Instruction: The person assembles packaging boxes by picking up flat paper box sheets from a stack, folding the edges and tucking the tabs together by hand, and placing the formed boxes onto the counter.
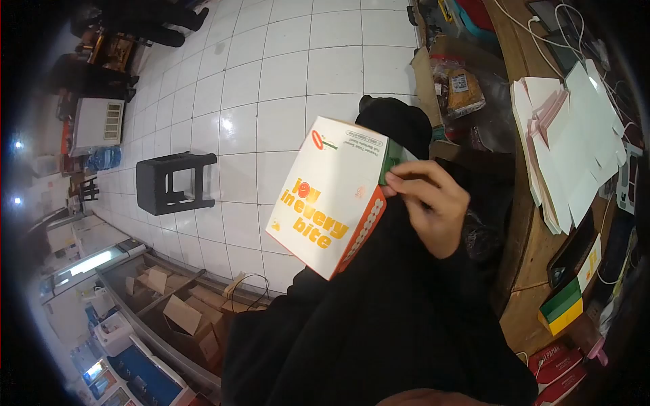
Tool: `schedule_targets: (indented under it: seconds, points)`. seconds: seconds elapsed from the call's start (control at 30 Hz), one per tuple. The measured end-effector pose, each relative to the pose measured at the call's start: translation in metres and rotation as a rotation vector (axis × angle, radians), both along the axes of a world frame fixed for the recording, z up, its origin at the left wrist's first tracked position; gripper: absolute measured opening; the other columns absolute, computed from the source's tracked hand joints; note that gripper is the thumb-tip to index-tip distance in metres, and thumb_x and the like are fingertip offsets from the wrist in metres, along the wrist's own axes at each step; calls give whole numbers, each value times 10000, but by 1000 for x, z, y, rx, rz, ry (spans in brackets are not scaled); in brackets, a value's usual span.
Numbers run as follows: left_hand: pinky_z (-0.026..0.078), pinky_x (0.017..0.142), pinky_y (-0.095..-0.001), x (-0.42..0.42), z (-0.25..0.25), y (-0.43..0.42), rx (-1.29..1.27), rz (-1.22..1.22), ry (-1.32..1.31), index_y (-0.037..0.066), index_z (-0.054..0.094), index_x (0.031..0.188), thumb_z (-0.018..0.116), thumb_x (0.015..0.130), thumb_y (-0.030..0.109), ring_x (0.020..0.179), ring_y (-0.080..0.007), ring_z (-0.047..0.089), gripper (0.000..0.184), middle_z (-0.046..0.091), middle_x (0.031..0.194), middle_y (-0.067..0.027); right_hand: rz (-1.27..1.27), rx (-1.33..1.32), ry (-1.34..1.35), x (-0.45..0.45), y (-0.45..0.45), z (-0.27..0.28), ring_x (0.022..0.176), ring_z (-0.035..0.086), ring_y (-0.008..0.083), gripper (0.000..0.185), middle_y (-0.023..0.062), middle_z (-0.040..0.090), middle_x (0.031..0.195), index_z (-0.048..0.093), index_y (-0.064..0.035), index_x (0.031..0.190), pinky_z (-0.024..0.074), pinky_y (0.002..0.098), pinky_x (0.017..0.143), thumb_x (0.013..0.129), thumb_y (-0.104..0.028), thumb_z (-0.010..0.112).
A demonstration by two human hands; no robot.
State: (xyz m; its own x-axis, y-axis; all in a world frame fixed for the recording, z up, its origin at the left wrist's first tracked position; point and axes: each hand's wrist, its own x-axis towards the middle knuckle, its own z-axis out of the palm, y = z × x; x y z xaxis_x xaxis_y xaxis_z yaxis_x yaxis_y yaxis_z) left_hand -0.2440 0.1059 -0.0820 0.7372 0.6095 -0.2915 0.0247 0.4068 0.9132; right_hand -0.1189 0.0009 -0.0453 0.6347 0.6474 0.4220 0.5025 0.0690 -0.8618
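In the head view, the right hand (433, 206) pinches a green flap (392, 162) at the edge of the printed box (318, 196), which is tilted. The left hand is out of sight; its fingers cannot be told. A stool (159, 185) lies left of the box, card sheets (575, 159) right. Pulling hard on so small a pinch could crease the flap; weak support beneath might drop the box.
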Motion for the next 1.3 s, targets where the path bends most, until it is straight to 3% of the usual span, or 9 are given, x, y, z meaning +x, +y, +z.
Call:
schedule_targets:
  seconds: [0.23, 0.37, 0.43, 0.5, 0.77, 0.97, 1.17, 1.2, 1.3]
  points:
    - [431, 844, -305, 12, 1, 2, 214, -38, 87, 51, 409, 1249, 646, 776, 339, 1099, -185, 470, 602, 478, 1209, -97, -48, -170, -225, -5, 6, -15, 1009, 532, 324, 408, 178, 475, 1194, 630, -141, 1036, 441, 324, 794, 665, 30, 617]
    - [418, 843, -330, 26, 11, 1, 580, -274, 51, 58, 553, 1104, 688, 710, 158, 1041, -218, 519, 428, 561, 1104, -99, 76, -116, 152, -6, 4, -23, 1011, 550, 324, 473, 235, 505, 1143, 463, -57, 1217, 452, 349, 793, 761, 69, 463]
    - [423, 832, -351, 36, 13, -1, 1269, -353, 56, 83, 576, 1063, 725, 633, 221, 996, -258, 531, 476, 576, 1046, -84, -99, -104, 545, -7, -2, -38, 944, 592, 249, 394, 223, 560, 1054, 465, 7, 1169, 466, 317, 733, 777, 49, 467]
    - [436, 809, -364, 31, 21, -4, 1232, -416, 140, 83, 592, 1007, 705, 631, 225, 951, -266, 535, 418, 584, 984, -63, -218, -52, 464, -4, -5, -59, 749, 604, 186, 160, 161, 614, 837, 526, 49, 948, 459, 286, 640, 812, -28, 489]
    - [462, 710, -363, 39, -7, -10, 1273, -256, 123, 87, 614, 882, 703, 616, 137, 869, -258, 542, 284, 576, 874, -45, -298, -130, 370, 16, -7, -67, 622, 579, 164, 150, 166, 598, 705, 533, 72, 860, 429, 278, 575, 829, -73, 513]
    - [466, 666, -320, 42, -41, -18, 1531, -53, -14, 93, 627, 809, 633, 553, -4, 728, -237, 544, 274, 564, 741, -34, -267, -114, 580, 23, -12, -76, 809, 559, 102, 333, 146, 617, 888, 479, 70, 1140, 447, 234, 681, 810, 30, 501]
    - [453, 625, -270, 49, -59, -28, 788, 93, 34, 28, 600, 874, 642, 721, 21, 727, -207, 582, 158, 602, 796, -82, -355, -193, 393, 29, -19, -77, 737, 613, 132, 213, 163, 638, 830, 585, 35, 998, 461, 247, 656, 795, 4, 529]
    - [453, 613, -245, 55, -82, -26, 1079, 202, -34, 11, 569, 938, 634, 768, 88, 763, -165, 592, 197, 604, 868, -91, -359, -193, 395, 30, -19, -70, 737, 613, 132, 213, 163, 638, 830, 585, 35, 998, 461, 247, 656, 795, 4, 529]
    - [455, 614, -241, 52, -78, -24, 702, 130, 72, 9, 565, 943, 625, 780, 95, 760, -158, 589, 194, 597, 871, -90, -366, -482, 253, 33, -18, -52, 651, 622, 166, 125, 155, 633, 750, 632, 19, 870, 460, 261, 595, 769, -37, 584]
